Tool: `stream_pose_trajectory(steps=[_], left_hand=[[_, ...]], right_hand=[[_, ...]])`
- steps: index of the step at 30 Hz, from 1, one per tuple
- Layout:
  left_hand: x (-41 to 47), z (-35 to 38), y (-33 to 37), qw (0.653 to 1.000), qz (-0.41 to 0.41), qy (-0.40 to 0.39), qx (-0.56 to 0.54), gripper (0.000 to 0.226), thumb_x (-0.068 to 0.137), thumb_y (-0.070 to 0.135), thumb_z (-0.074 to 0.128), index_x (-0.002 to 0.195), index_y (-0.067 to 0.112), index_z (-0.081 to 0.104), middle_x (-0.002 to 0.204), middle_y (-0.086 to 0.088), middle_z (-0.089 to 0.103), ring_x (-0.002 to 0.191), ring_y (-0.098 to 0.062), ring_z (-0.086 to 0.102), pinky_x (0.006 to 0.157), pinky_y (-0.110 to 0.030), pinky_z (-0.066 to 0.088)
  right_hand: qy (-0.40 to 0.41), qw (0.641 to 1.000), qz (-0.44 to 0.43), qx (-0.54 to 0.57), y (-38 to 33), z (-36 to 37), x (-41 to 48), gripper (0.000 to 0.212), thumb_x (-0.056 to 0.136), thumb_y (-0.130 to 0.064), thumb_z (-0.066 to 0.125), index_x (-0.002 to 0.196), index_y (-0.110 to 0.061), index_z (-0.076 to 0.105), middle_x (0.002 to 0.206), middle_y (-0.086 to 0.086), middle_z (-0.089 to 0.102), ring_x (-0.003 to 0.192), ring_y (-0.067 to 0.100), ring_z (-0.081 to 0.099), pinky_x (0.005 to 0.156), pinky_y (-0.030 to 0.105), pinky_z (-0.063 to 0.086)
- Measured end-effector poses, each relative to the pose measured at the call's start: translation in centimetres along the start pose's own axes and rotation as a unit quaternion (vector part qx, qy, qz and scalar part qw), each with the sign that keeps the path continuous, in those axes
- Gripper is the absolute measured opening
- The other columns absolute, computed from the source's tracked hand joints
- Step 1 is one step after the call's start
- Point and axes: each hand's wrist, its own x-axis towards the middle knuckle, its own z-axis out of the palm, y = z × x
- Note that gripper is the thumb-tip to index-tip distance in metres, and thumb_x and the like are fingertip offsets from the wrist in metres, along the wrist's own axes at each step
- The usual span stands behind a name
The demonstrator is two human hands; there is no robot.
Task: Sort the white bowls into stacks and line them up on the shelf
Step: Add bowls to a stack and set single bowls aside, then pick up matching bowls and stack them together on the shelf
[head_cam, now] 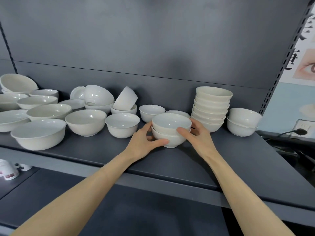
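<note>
A small stack of two white bowls (171, 130) stands on the dark grey shelf (238, 159), near its middle. My left hand (144, 142) grips the stack's left side and my right hand (196, 135) grips its right side. Right of it rises a tall stack of several bowls (211, 108), and further right a stack of two bowls (242, 121). Another bowl (178, 113) sits just behind the held stack. Loose bowls (122, 124) of mixed sizes crowd the shelf's left half, some tipped over.
Wide shallow bowls (39, 133) and plates fill the far left. The shelf's back panel is close behind. A slotted upright (279, 74) borders the right end, with a wall socket and plug (301, 130) beyond. Cups (8, 169) stand on the lower shelf at left.
</note>
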Motion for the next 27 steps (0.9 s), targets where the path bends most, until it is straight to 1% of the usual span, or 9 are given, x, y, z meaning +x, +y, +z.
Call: stream_pose_trajectory(steps=[3, 5, 6, 8, 10, 13, 17, 22, 27], left_hand=[[-0.7, -0.3, 0.8, 0.997, -0.007, -0.013, 0.070, 0.070, 0.077, 0.035, 0.077, 0.137, 0.033, 0.041, 0.118, 0.013, 0.060, 0.098, -0.006, 0.066, 0.084, -0.011, 0.045], [-1.4, -0.8, 1.6, 0.992, -0.011, -0.017, 0.123, 0.064, 0.081, 0.033, 0.074, 0.137, 0.025, 0.044, 0.112, 0.009, 0.060, 0.098, -0.010, 0.064, 0.079, -0.008, 0.045], [-1.7, -1.2, 2.1, 0.987, -0.011, -0.018, 0.156, 0.059, 0.082, 0.033, 0.073, 0.135, 0.023, 0.048, 0.111, 0.005, 0.062, 0.100, -0.013, 0.063, 0.082, -0.012, 0.047], [-2.4, -2.1, 3.1, 0.974, -0.012, -0.021, 0.226, 0.055, 0.083, 0.033, 0.072, 0.132, 0.016, 0.053, 0.119, -0.004, 0.064, 0.110, -0.019, 0.060, 0.095, -0.030, 0.048], [-3.2, -3.3, 4.2, 0.959, -0.011, -0.020, 0.282, 0.054, 0.084, 0.033, 0.070, 0.130, 0.011, 0.055, 0.126, -0.007, 0.062, 0.117, -0.020, 0.056, 0.100, -0.033, 0.045], [-4.5, -5.5, 6.3, 0.931, 0.012, -0.001, 0.365, 0.050, 0.086, 0.036, 0.067, 0.129, 0.013, 0.055, 0.126, -0.004, 0.060, 0.119, -0.021, 0.054, 0.098, -0.031, 0.043], [-5.9, -9.2, 9.0, 0.891, 0.026, 0.011, 0.452, 0.054, 0.088, 0.039, 0.062, 0.136, 0.018, 0.047, 0.135, -0.003, 0.054, 0.123, -0.024, 0.049, 0.097, -0.037, 0.042], [-7.5, -14.8, 10.9, 0.840, 0.042, 0.024, 0.541, 0.060, 0.089, 0.043, 0.059, 0.142, 0.021, 0.039, 0.138, -0.004, 0.049, 0.127, -0.024, 0.043, 0.099, -0.035, 0.037], [-9.8, -21.4, 11.1, 0.806, 0.055, 0.053, 0.587, 0.059, 0.090, 0.046, 0.056, 0.142, 0.024, 0.038, 0.138, 0.001, 0.050, 0.126, -0.024, 0.044, 0.097, -0.036, 0.037]], right_hand=[[-0.038, 0.998, 0.007, -0.040, -0.8, -0.5, -0.2, 0.044, 0.082, -0.035, 0.072, 0.122, -0.025, 0.057, 0.119, -0.013, 0.063, 0.109, 0.006, 0.060, 0.077, 0.015, 0.049], [-0.055, 0.996, 0.015, -0.070, -1.6, -1.1, -0.4, 0.053, 0.083, -0.040, 0.070, 0.129, -0.022, 0.053, 0.125, -0.011, 0.060, 0.112, 0.008, 0.057, 0.082, 0.016, 0.046], [-0.063, 0.994, 0.013, -0.092, -2.0, -1.4, -0.5, 0.057, 0.082, -0.043, 0.070, 0.131, -0.021, 0.051, 0.128, -0.010, 0.058, 0.115, 0.010, 0.055, 0.086, 0.018, 0.043], [-0.076, 0.984, 0.003, -0.160, -3.1, -1.9, -0.7, 0.068, 0.080, -0.047, 0.071, 0.137, -0.020, 0.046, 0.134, -0.010, 0.052, 0.120, 0.011, 0.050, 0.093, 0.021, 0.038], [-0.076, 0.969, -0.011, -0.234, -4.6, -2.1, -0.8, 0.075, 0.080, -0.045, 0.072, 0.142, -0.017, 0.040, 0.137, -0.009, 0.046, 0.123, 0.011, 0.044, 0.096, 0.023, 0.034], [-0.077, 0.939, -0.051, -0.332, -7.2, -1.6, -0.7, 0.075, 0.082, -0.041, 0.072, 0.143, -0.013, 0.039, 0.147, 0.002, 0.041, 0.132, 0.019, 0.040, 0.104, 0.028, 0.034], [-0.114, 0.907, -0.080, -0.398, -10.7, 0.5, -0.8, 0.069, 0.084, -0.036, 0.069, 0.142, -0.015, 0.041, 0.148, 0.002, 0.038, 0.135, 0.021, 0.037, 0.109, 0.036, 0.034], [-0.134, 0.867, -0.130, -0.461, -15.1, 5.2, -1.5, 0.063, 0.088, -0.035, 0.064, 0.142, -0.017, 0.040, 0.148, 0.001, 0.037, 0.134, 0.022, 0.037, 0.106, 0.042, 0.036], [-0.134, 0.853, -0.152, -0.481, -17.8, 11.3, -2.4, 0.059, 0.087, -0.034, 0.063, 0.140, -0.017, 0.042, 0.146, 0.000, 0.039, 0.130, 0.024, 0.040, 0.100, 0.040, 0.040]])
